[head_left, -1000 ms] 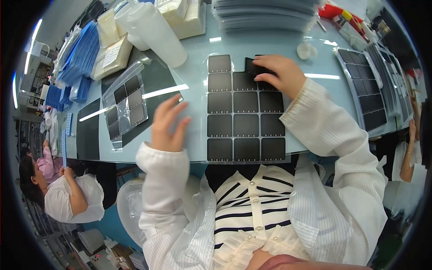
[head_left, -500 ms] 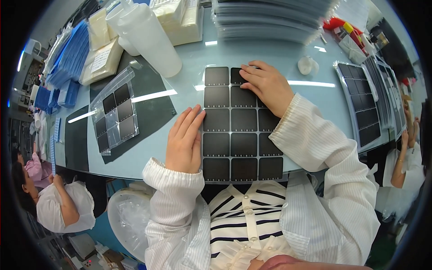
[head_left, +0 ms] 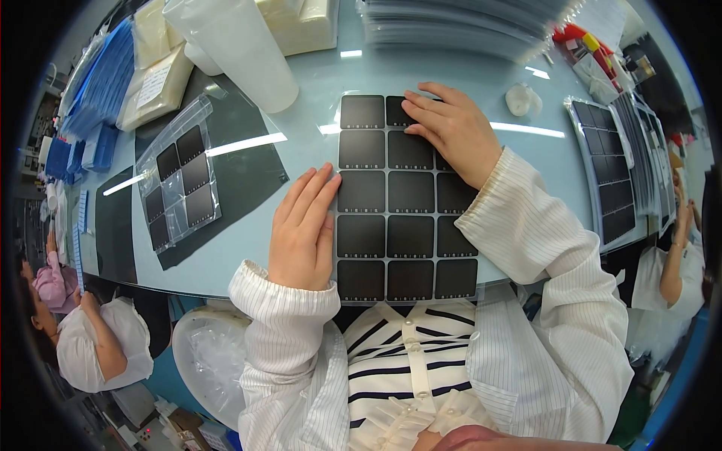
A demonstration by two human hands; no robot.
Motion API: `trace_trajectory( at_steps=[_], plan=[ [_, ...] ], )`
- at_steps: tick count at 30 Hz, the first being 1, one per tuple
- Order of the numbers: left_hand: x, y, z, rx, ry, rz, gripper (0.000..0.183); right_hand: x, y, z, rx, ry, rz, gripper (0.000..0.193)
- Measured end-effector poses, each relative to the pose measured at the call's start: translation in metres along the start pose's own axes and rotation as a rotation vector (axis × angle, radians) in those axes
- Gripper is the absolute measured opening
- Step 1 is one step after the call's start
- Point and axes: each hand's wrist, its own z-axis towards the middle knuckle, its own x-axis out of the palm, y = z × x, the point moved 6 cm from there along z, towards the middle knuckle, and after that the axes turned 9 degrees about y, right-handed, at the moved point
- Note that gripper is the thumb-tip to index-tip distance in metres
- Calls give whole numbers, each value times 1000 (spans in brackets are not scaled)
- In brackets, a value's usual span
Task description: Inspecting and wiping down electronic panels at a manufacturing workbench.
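Observation:
A sheet of dark square panels (head_left: 411, 192), set in three columns with pale lines between them, lies flat on the table in front of me. Along its left edge rests my left hand (head_left: 302, 225), fingers stretched out and fingertips touching the border. My right hand (head_left: 462, 135) lies over the far right part of the sheet with its fingers spread, covering several of the panels. Neither hand grips anything. The sheet's near end reaches the table's front edge.
A clear sleeve with dark squares (head_left: 180, 177) lies on a dark mat (head_left: 248, 161) at left. Behind stand a white bottle (head_left: 244, 60) and a stack of clear sheets (head_left: 459, 22). A tape roll (head_left: 520, 99) and more panel sheets (head_left: 604, 169) are at right. Co-workers sit on both sides.
The view has shifted slightly, so the table's things sit a little higher and farther left in it. Both hands stay at nearly the same places on the sheet.

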Motion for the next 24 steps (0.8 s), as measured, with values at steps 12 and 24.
trace_trajectory(
  at_steps=[12, 24],
  plan=[
    [2, 0, -1, 9, -9, 0, 46, 0, 4, -2, -51, 1, -52, 28],
    [1, -2, 0, 4, -13, -1, 46, -1, 5, -1, -72, -1, -92, 28]
  ],
)
